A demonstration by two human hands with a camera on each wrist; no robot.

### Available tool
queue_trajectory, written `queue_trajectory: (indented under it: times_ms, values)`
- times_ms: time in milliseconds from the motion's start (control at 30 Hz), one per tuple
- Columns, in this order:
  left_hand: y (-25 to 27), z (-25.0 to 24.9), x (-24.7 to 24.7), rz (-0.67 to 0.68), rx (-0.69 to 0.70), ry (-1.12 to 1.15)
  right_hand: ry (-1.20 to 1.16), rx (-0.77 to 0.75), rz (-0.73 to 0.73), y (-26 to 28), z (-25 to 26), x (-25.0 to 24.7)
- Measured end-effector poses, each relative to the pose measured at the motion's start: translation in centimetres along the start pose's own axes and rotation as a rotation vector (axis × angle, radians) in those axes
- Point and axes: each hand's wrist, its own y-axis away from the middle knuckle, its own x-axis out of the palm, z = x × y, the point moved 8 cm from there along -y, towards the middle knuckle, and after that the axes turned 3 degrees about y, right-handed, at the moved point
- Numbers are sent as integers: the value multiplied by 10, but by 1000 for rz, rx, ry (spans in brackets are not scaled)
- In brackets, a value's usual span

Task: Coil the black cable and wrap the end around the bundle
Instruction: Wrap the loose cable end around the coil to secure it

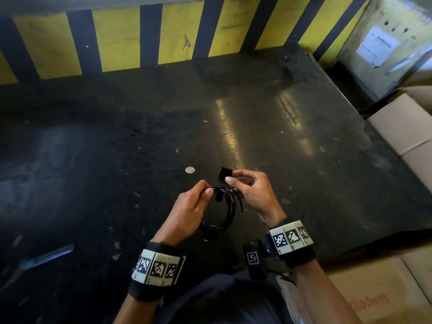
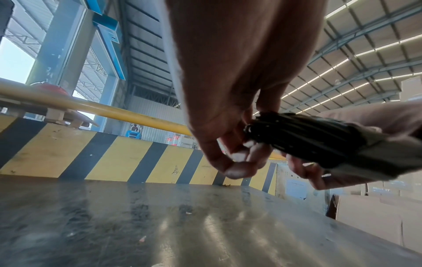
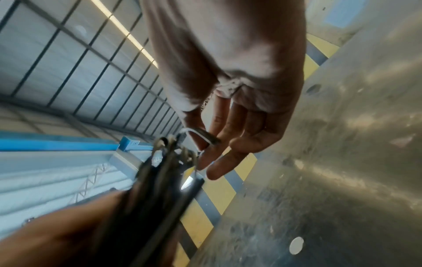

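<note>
Both arms reach forward over the dark tabletop (image 1: 268,127), with the wrists low and the hands lifted a little above it. The two hands are close together, almost touching.

The left hand (image 1: 189,210) is turned with its back up. Its thumb and fingers are curled in and pinch the top of the black cable (image 1: 224,206). The cable is wound into a round bundle of many loops. The bundle hangs down from the pinch, between the two hands and a bit nearer the body than the fingertips. In the left wrist view the fingertips (image 2: 239,162) are pressed tight on the loops.

The right hand (image 1: 253,195) is just to the right of the bundle, palm turned toward the left hand. Its thumb and first finger pinch a small flat black strap (image 1: 225,174), which sticks up past the fingertips, away from the body. The other fingers are bent loosely behind the bundle. How the strap joins the cable cannot be told.

A small round white sticker (image 1: 190,170) lies on the tabletop just beyond the left hand. Brown cardboard boxes (image 1: 404,129) sit far off to the right of the right hand. A yellow and black striped wall (image 1: 117,38) stands well beyond both hands.
</note>
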Motion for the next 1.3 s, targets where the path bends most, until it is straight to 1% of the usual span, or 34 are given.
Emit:
queue_trajectory:
  times_ms: [33,100,267,433,600,700,767,867,1000,1100,1233,1300]
  values:
    - [1,-2,-1,5,10,17,58,-20,-18,-1,0,-1]
    - [1,-8,-1,8,32,40,105,-29,-3,-2,0,1]
    - [2,-10,2,17,20,-8,-15,18,145,5,5,7]
    - [4,-7,7,2,12,-26,25,27,223,12,2,9]
    - [4,-2,10,-37,-26,-37,62,6,288,22,7,7]
    - [4,-2,7,-26,-35,13,87,-31,405,30,11,10]
    - [3,-4,6,-15,-33,23,138,-56,446,33,12,13]
    - [3,-6,6,2,-21,22,201,-96,401,32,15,17]
    - [2,-5,9,16,-24,62,171,-160,245,30,25,14]
    - [2,-5,8,13,-26,82,193,-196,202,29,27,13]
    - [1,-3,10,38,-35,112,369,-311,101,29,34,11]
    - [0,-2,10,45,-26,100,423,-343,64,28,39,9]
